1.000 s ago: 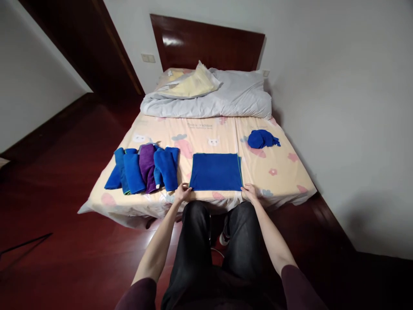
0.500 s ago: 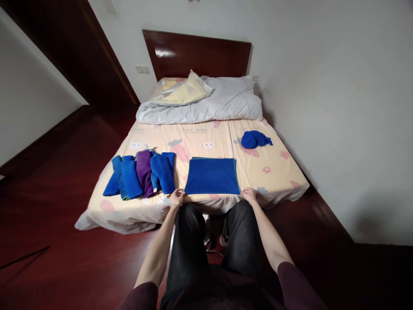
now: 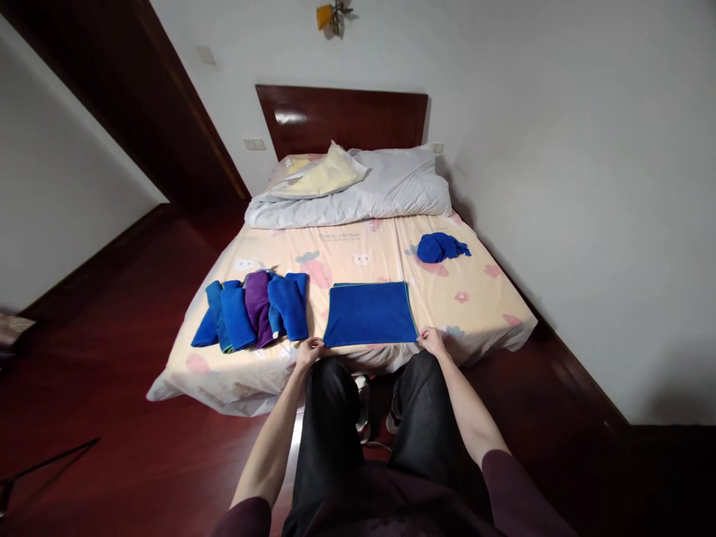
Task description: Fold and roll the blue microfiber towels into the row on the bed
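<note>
A blue towel (image 3: pixel 369 313) with thin green edging lies folded into a flat rectangle at the front of the bed. My left hand (image 3: pixel 309 350) pinches its near left corner, and my right hand (image 3: pixel 432 341) pinches the near right corner. Left of it, several rolled or folded towels lie side by side: blue ones (image 3: pixel 238 317) with a purple towel (image 3: pixel 259 307) among them. A crumpled blue cloth (image 3: pixel 441 247) rests farther back on the right.
The bed (image 3: pixel 358 242) has a patterned cream sheet. A grey-white quilt (image 3: pixel 391 190) and a pale yellow cloth (image 3: pixel 333 173) are heaped before the dark wooden headboard (image 3: pixel 347 119). A wall (image 3: pixel 587 186) runs along the right. My knees touch or nearly touch the bed's front edge.
The view has tilted up a little, showing a wall lamp above the headboard. Both hands keep their pinch on the towel's near corners, and the towel looks nearly unchanged.
</note>
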A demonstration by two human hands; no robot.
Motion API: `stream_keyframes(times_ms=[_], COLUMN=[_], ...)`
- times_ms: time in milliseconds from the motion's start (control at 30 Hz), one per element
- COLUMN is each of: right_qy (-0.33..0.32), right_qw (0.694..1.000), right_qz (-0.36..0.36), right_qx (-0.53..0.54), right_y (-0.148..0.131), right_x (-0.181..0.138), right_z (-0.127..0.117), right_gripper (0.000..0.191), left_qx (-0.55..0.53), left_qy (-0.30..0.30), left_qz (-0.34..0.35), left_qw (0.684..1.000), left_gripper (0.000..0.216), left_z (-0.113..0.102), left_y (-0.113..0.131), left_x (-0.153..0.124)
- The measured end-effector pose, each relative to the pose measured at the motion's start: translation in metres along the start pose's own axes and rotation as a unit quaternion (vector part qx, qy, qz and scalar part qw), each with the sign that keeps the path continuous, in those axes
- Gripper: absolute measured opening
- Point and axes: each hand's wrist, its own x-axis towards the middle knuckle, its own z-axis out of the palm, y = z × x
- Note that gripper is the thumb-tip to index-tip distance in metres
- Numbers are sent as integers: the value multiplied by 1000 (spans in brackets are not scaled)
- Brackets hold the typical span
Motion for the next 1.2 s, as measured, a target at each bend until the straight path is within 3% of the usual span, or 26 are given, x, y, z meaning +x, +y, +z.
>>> stream_keyframes(times_ms=[233, 367, 500, 600, 700, 867, 1033, 1200], right_qy=[-68, -59, -9, -1, 27, 82, 130, 160], right_qw=[997, 996, 992, 991, 990, 984, 988, 984], right_qz=[18, 31, 45, 34, 25, 38, 56, 32], right_qx=[15, 63, 118, 126, 134, 153, 57, -65], right_y=[-3, -6, -10, -15, -20, -22, -19, -25], right_x=[-6, 2, 25, 53, 90, 159, 207, 230], right_z=[-6, -4, 5, 13, 23, 51, 74, 77], right_gripper=[23, 27, 36, 40, 42, 42, 41, 35], left_qx=[46, 84, 96, 74, 42, 11, 38, 41], left_qy=[-31, -59, -69, -67, -56, -22, 38, 22], left_qz=[-13, -22, -29, -34, -39, -41, -13, 45], left_qw=[998, 994, 993, 994, 997, 999, 998, 998], left_gripper=[21, 19, 17, 31, 42, 40, 31, 28], left_z=[-5, -8, -8, -4, 7, 29, 40, 47], left_y=[11, 27, 44, 53, 59, 65, 69, 76], left_x=[-7, 11, 47, 80, 119, 190, 240, 259])
